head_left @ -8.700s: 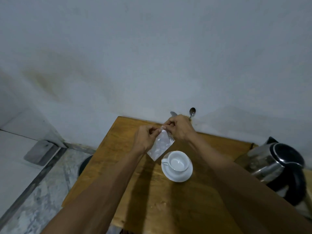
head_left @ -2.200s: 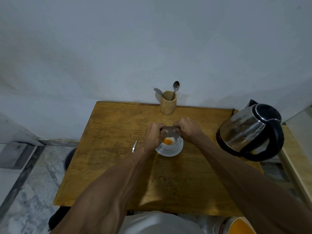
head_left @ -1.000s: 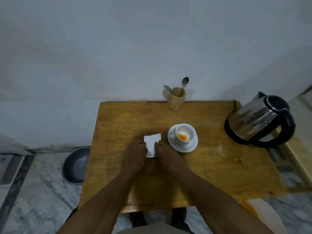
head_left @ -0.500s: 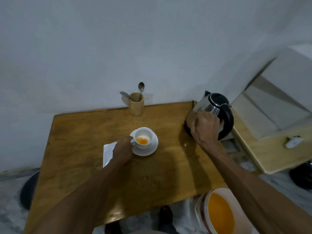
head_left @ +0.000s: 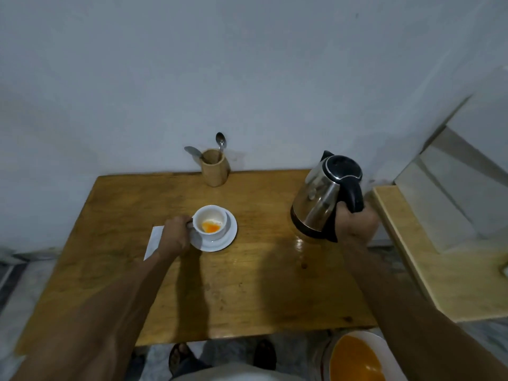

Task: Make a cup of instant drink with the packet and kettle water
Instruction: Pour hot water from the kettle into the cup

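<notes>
Centre frame: white ceramic cup (head_left: pixel 210 222) holding orange powder, your left hand (head_left: pixel 174 237) gripping its handle; your right hand (head_left: pixel 356 229) closed round the steel kettle (head_left: pixel 321 199) handle

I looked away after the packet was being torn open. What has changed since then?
The powder is now in the cup. The packet was let go and lies flat on the table, left of the saucer. The left hand took the cup's handle; the right hand gripped the kettle handle. The spoon holder stayed by the wall.
</notes>
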